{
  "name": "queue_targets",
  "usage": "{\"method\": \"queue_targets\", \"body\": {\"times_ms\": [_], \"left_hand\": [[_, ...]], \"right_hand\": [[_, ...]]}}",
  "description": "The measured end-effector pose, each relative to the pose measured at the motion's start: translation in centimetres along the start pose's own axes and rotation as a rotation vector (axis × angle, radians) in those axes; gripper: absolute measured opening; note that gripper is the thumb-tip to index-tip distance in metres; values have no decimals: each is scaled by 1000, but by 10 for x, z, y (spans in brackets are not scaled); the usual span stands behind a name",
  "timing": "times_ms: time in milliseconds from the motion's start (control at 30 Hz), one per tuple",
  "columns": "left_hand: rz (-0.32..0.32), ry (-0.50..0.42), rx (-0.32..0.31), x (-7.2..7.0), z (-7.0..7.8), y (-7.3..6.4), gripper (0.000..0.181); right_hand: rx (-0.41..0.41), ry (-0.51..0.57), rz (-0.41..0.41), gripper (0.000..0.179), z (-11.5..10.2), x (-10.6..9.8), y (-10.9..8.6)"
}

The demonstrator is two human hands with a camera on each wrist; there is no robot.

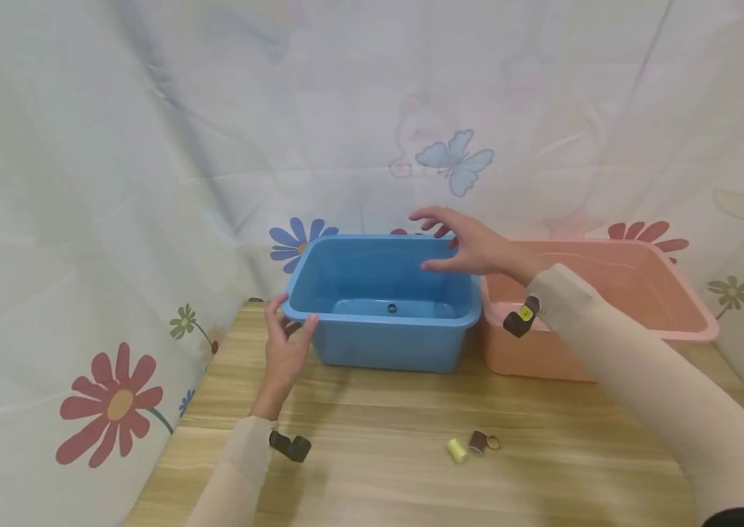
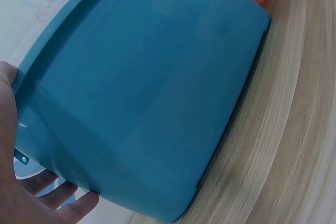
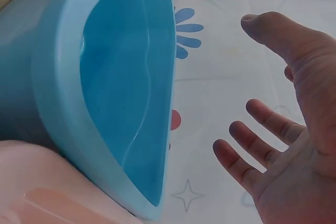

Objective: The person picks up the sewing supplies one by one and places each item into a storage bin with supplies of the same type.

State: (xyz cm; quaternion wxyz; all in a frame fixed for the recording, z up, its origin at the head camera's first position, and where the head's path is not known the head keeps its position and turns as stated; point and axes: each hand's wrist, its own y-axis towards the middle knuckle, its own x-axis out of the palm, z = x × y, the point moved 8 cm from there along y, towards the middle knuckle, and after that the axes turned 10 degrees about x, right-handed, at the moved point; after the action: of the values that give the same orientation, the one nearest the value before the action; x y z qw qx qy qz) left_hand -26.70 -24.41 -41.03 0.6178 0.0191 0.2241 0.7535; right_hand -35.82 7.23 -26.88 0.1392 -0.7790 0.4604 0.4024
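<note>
My left hand [image 1: 284, 355] holds the near left corner of a blue plastic tub [image 1: 388, 344]. In the left wrist view its thumb is at the rim and the other fingers [image 2: 79, 208] lie against the tub's side. Over the tub's right part, my right hand [image 1: 470, 245] hangs in the air with fingers spread and nothing between them. A small dark ring-shaped thing [image 1: 392, 308] lies on the tub's floor. In front, on the wooden table [image 1: 372, 468], lie a yellow thread spool [image 1: 457, 450], a dark brown spool [image 1: 478, 442] and a thin ring [image 1: 493, 442].
A pink plastic tub [image 1: 543, 355] stands close to the blue tub's right side, partly behind my right forearm. Behind both tubs hangs a white curtain [image 1: 345, 110] printed with flowers and a butterfly.
</note>
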Motion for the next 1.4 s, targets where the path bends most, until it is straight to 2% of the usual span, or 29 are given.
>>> {"method": "queue_targets", "body": {"times_ms": [100, 233, 833, 1133, 1333, 1400], "left_hand": [[0, 26, 27, 1, 0, 0, 73], [12, 53, 57, 1, -19, 4, 73], [20, 49, 63, 0, -20, 4, 73], [18, 42, 60, -1, -23, 4, 74], [19, 40, 67, -1, -23, 4, 75], [20, 38, 69, 0, -23, 5, 74]], "right_hand": [[1, 2, -2, 83, 0, -2, -5], [-3, 4, -5, 82, 0, -4, -12], [-19, 35, 42, 83, 8, -16, -50], [14, 35, 51, 83, 19, -16, -77], [24, 50, 39, 79, 19, -17, -97], [39, 0, 49, 77, 19, -19, -106]]}}
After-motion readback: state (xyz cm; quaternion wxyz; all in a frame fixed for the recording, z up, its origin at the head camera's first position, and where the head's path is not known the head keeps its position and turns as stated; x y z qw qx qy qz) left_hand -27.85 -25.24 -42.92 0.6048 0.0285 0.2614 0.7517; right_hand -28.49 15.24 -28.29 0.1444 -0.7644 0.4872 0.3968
